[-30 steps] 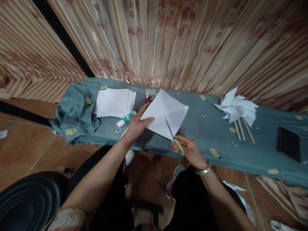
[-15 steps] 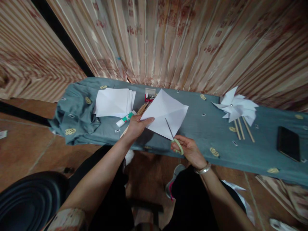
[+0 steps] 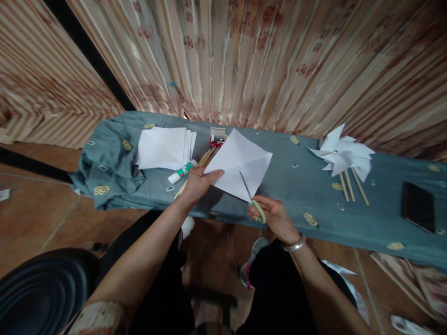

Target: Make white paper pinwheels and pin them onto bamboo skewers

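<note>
**Scissors on paper: one sheet, two hands, head view**

Head view. Dial centred on the sheet (image 3: 234, 156); 12 at the top of the picture.

Item, step in hand: cutting, by judgement. One blade of the scissors (image 3: 259, 213) lies over the sheet, entering at the 5 o'clock corner, tip just short of the middle. Second blade not visible; whether a slit is already made, cannot tell. Good practice: sheet flat and taut, blade straight along the corner-to-middle line, closure slow, cut ended before the centre lest the paper weaken there. Left thumb best clear of the blade's line, as it is now.

Item, left hand (image 3: 196, 186): at 8 o'clock, pinching the sheet's near edge, thumb on top, fingers hidden beneath.

Item, right hand (image 3: 279, 221): between 4 and 5, fingers curled about the green handles; exact finger placement in the loops unclear.

Item, sheet: white, square, held diamond-wise between the hands, over the surface (image 3: 289, 186).

Item, surroundings: stack (image 3: 161, 148) of paper, between 9 and 10; glue (image 3: 182, 171), between 8 and 9, nearer; sticks (image 3: 207, 157), beside the glue, partly hidden; box (image 3: 217, 140) of small metal pieces, between 10 and 11; pinwheels (image 3: 337, 160), at 3; phone (image 3: 418, 208), between 3 and 4, outermost.
</note>
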Demonstrator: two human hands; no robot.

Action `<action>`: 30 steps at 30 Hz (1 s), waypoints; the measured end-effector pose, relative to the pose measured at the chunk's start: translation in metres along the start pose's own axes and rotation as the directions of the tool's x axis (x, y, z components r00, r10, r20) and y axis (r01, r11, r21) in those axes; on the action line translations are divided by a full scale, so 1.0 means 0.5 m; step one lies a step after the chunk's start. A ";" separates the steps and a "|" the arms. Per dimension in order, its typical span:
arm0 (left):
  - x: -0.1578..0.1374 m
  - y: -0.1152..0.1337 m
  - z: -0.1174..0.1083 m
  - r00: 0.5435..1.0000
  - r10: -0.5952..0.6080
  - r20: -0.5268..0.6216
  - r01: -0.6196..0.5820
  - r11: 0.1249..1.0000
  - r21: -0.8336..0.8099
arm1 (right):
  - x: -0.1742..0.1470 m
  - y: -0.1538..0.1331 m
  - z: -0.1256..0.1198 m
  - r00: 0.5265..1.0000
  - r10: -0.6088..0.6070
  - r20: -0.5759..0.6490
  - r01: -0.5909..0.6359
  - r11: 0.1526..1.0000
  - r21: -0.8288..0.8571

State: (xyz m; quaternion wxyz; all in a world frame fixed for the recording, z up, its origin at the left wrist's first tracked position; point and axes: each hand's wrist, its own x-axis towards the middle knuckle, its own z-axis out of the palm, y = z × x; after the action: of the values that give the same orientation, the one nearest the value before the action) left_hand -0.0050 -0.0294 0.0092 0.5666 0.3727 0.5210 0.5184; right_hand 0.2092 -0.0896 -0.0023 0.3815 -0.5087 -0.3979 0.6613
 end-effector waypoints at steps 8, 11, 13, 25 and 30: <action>0.002 -0.006 0.000 1.000 -0.020 -0.012 0.020 1.000 0.009 | 0.000 -0.001 0.002 1.000 0.007 -0.011 -0.007 1.000 0.007; 0.003 -0.007 0.000 1.000 -0.021 -0.012 0.021 1.000 0.023 | 0.000 -0.001 -0.001 0.999 0.023 0.026 -0.022 1.000 -0.016; 0.006 -0.008 -0.001 1.000 -0.015 -0.014 0.016 1.000 0.026 | -0.001 -0.002 -0.003 0.996 0.042 0.074 -0.039 0.999 -0.038; 0.023 0.016 -0.033 0.985 0.065 -0.158 -0.067 0.998 -0.007 | -0.024 -0.043 -0.132 0.975 0.088 0.202 -0.037 0.969 -0.244; 0.011 0.009 -0.031 0.999 -0.023 -0.048 0.029 0.991 0.129 | 0.005 -0.045 -0.144 0.933 -0.263 -0.245 0.234 0.962 -0.142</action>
State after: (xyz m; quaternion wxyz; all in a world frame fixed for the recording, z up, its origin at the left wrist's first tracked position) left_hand -0.0216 -0.0248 0.0095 0.5356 0.3898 0.5714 0.4844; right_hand 0.2812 -0.0684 0.0052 0.4824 -0.5572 -0.4411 0.5120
